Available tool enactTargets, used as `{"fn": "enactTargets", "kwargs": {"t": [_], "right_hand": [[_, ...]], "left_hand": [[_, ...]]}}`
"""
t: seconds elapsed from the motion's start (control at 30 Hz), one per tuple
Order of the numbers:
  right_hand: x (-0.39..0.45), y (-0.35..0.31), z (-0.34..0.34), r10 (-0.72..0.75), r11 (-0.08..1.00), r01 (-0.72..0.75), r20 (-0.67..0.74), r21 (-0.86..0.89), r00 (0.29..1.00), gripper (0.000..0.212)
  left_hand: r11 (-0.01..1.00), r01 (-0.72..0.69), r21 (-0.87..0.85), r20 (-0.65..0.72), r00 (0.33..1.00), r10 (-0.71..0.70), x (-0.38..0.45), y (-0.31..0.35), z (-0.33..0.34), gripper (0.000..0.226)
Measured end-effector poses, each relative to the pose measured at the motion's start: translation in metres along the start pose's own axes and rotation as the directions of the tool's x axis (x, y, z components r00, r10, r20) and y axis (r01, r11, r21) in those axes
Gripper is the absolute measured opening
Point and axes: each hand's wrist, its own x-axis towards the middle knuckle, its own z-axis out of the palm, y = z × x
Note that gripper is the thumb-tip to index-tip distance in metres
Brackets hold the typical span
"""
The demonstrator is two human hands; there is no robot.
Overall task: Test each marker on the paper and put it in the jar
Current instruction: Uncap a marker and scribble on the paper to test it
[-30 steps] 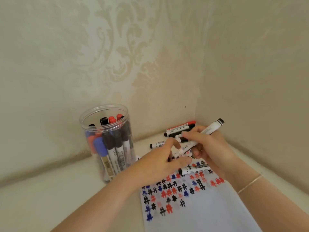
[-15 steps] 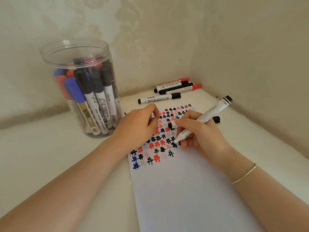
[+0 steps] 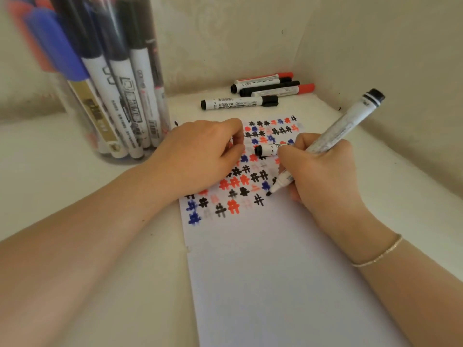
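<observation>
My right hand (image 3: 323, 171) grips an uncapped black whiteboard marker (image 3: 343, 126) like a pen. Its tip touches the white paper (image 3: 263, 271) just right of the last black mark. Rows of black, red and blue test marks (image 3: 240, 179) fill the paper's far end. My left hand (image 3: 200, 156) rests on the paper's left edge, fingers curled and thumb pinched against forefinger; the cap is hidden inside it. The clear plastic jar (image 3: 100, 78), packed with several markers, stands at the far left.
Several capped markers (image 3: 270, 88) lie by the back wall, and a black one (image 3: 240, 103) lies nearer. Another marker (image 3: 265, 149) lies on the paper between my hands. Walls close the corner at the back and the right.
The marker's cap came off at my left hand. My right hand brought the tip down onto the paper. The camera moved closer and lower.
</observation>
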Motion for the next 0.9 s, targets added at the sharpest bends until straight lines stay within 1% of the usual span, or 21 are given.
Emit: {"fn": "enactTargets", "kwargs": {"t": [0.13,0.3,0.4,0.5,0.6,0.77,0.83,0.9], "right_hand": [[-0.0013,-0.0003,0.0017,-0.023,0.999,0.023,-0.007,-0.031,1.000,0.024],[-0.0050,-0.0027,0.0024,-0.105,0.991,0.103,-0.021,-0.085,0.994,0.022],[-0.0037,-0.0018,0.0009,-0.099,0.992,0.097,-0.022,-0.074,0.995,0.020],[-0.0010,0.0003,-0.0011,-0.060,0.998,0.060,0.012,-0.014,0.998,0.023],[-0.0030,0.0005,-0.0001,-0.088,0.994,0.090,0.038,-0.057,0.995,0.026],[-0.0072,-0.0031,0.0038,-0.172,0.979,0.171,-0.002,-0.108,0.985,0.026],[-0.0070,-0.0029,0.0033,-0.177,0.977,0.175,-0.008,-0.123,0.984,0.027],[-0.0047,-0.0011,0.0017,-0.153,0.982,0.151,-0.011,-0.115,0.988,0.027]], "left_hand": [[1.000,-0.004,0.002,0.007,1.000,0.004,-0.0010,0.0006,0.0002,0.012],[1.000,0.002,0.008,0.017,1.000,-0.002,-0.0008,0.0013,-0.0011,0.012],[1.000,0.005,0.009,0.018,1.000,-0.005,-0.0012,0.0016,-0.0010,0.012],[1.000,0.010,0.016,0.014,1.000,-0.010,-0.0014,0.0016,-0.0006,0.012],[1.000,0.011,0.025,0.019,1.000,-0.012,-0.0011,0.0016,-0.0004,0.012],[0.999,0.014,0.031,0.027,1.000,-0.015,-0.0024,0.0033,-0.0012,0.013],[0.999,0.014,0.033,0.024,1.000,-0.015,-0.0029,0.0044,-0.0014,0.013],[0.999,0.013,0.040,0.020,1.000,-0.014,-0.0032,0.0047,-0.0017,0.014]]}}
